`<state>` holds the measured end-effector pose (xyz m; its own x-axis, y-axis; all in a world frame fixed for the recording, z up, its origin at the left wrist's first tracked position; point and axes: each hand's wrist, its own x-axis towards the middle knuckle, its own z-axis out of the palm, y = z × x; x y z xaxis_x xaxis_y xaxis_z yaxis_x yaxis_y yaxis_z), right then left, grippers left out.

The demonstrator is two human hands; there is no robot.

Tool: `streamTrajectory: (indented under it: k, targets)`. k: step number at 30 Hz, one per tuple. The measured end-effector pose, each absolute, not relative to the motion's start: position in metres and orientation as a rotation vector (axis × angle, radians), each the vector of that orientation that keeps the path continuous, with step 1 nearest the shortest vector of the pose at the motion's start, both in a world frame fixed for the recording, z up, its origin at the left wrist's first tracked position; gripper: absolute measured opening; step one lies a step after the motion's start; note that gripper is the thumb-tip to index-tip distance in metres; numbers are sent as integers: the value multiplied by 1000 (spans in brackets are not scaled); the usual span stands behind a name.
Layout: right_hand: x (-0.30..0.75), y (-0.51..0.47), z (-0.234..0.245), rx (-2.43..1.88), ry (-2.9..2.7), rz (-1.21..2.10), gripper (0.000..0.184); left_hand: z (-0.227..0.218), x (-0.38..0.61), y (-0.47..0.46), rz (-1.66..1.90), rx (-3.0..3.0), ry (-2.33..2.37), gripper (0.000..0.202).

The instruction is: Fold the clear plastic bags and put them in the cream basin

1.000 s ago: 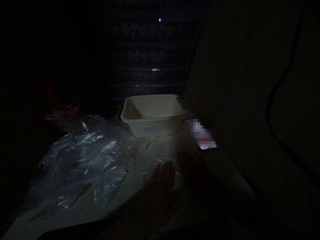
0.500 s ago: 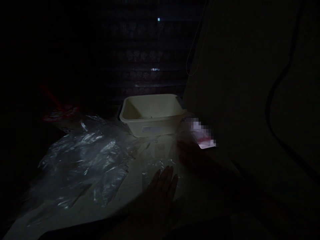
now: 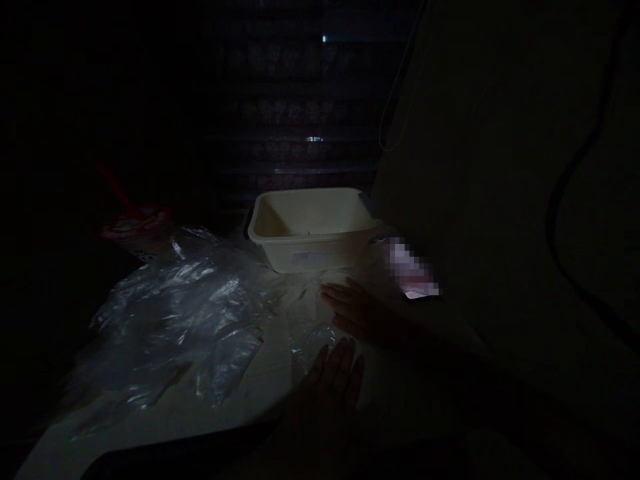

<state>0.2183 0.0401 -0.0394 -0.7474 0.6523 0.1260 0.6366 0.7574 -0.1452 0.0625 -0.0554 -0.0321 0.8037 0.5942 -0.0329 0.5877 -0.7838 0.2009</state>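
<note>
On the bench (image 3: 273,360), in front of the cream plastic tub (image 3: 320,250), a clear plastic bag (image 3: 313,340) lies flat; the right hand (image 3: 350,310) has swung leftward toward its far part, the left hand (image 3: 333,383) staying at the near part, each grip unclenched, fingers extended, grasping nothing

A dark room, perhaps in a home: a slatted screen (image 3: 280,110) behind a table (image 3: 274,365) with a tub (image 3: 330,253) and plastic (image 3: 175,313), a cup (image 3: 137,230) near.
</note>
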Motion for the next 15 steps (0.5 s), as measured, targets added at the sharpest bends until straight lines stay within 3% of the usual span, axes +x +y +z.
streamTrajectory:
  k: [15]
  targets:
    - [192,44,-24,-654,-2824,325,32,-29,62,-57,61,2765,909,27]
